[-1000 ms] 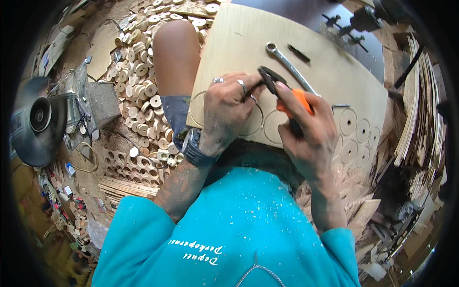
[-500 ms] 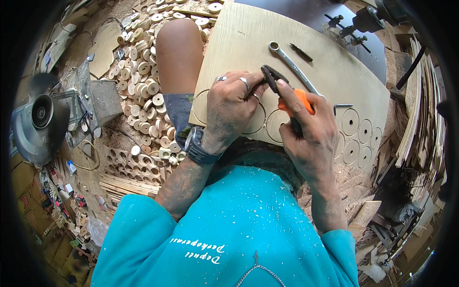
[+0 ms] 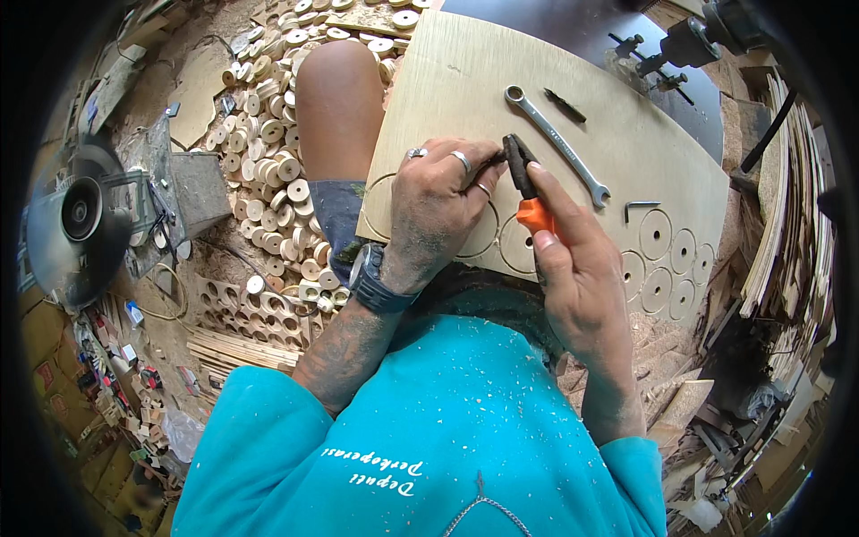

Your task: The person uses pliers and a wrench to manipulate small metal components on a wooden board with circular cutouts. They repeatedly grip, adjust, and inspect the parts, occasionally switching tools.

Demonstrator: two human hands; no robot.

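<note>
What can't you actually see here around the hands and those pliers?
- Head view: what the left hand pinches is hidden by its own fingers.
- The tip of the pliers held by the right hand is hidden behind the left fingers.
- The small dark bit beside the wrench is too small to identify.

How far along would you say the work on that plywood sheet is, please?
Done: ring cuts line the plywood sheet at its right edge, and wooden discs are piled on the floor. In hand: the right hand works orange-handled pliers against something small in the left hand. Left: most of the sheet remains uncut.
</note>
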